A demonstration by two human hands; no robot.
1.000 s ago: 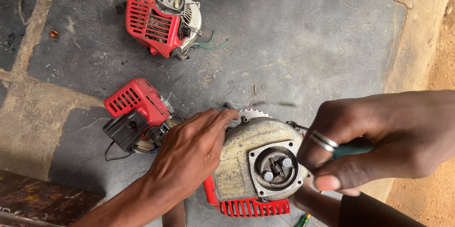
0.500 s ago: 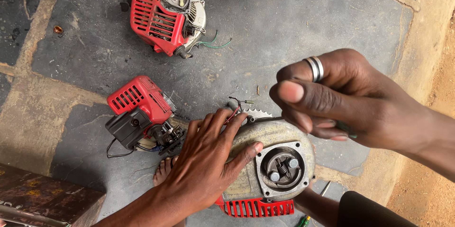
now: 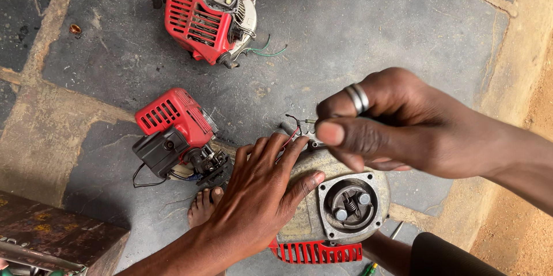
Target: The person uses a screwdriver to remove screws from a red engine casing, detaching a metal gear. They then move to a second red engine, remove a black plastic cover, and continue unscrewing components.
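The left hand [image 3: 259, 195] lies flat, fingers spread wide, pressing on the grimy grey metal engine housing [image 3: 311, 195] with a red slotted cover at its lower edge, low in the centre of the frame. The right hand [image 3: 391, 126], a silver ring on one finger, hovers just above it, fingers pinched narrow (what they grip is hidden). A round recessed clutch plate [image 3: 348, 207] shows beside the left fingertips. A bare foot [image 3: 201, 210] sits left of the wrist. Further out on the grey concrete floor [image 3: 374, 28], a red-and-black small engine [image 3: 175, 135] rests centre left, and another red-shrouded engine [image 3: 210, 16] lies at upper centre.
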